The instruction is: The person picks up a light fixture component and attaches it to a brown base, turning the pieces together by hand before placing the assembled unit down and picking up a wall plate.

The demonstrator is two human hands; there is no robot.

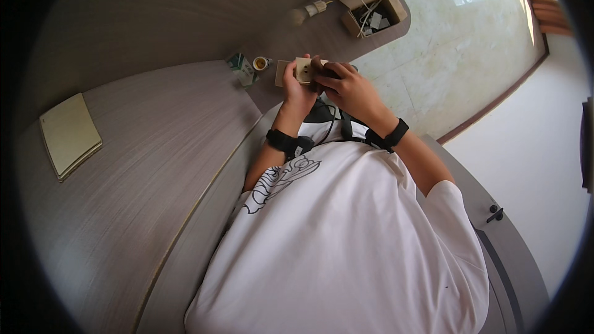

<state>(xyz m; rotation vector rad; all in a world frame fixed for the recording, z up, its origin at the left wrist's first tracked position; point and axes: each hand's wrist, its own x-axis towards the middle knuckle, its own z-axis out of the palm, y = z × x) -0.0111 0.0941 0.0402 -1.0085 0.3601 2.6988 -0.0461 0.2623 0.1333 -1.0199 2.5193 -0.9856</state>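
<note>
My left hand [299, 94] grips a cream square wall socket [304, 69] by its edge, thumb on the near-left side. Dark holes show in the socket's face. Over its right side, my right hand [352, 89] has its fingers curled round a dark brown thing [322, 73], perhaps a cloth, which seems to touch the socket. Most of that thing is hidden by my fingers. A second cream plate [280, 74] shows just left of my left hand. Each wrist wears a black strap.
Left of my hands stand a white round container [261, 63] with a yellowish inside and a green-and-white carton [242, 70]. Farther off are a brush [309, 12] and an opened cardboard box [352, 23] of small parts. Cream booklets [71, 133] lie at the far left.
</note>
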